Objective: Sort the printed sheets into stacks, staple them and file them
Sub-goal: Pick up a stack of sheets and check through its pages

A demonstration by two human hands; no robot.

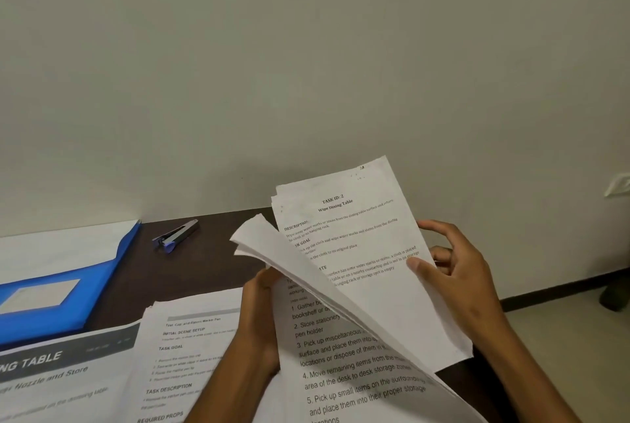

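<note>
Sheets (354, 252) fanned mid-air: left hand (262, 317) pinches the bundle's near edge, right hand (456, 283) clasps the top page. Loose grip risks pages slipping onto sorted tabletop stacks (184, 361).

Stapler (177, 235) behind stacks (191, 354); folder (99, 272) left

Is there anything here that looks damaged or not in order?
The held sheets look slightly crumpled, and their edges fan apart instead of lining up. The stapler lies at an angle on the desk. Nothing is torn.
</note>
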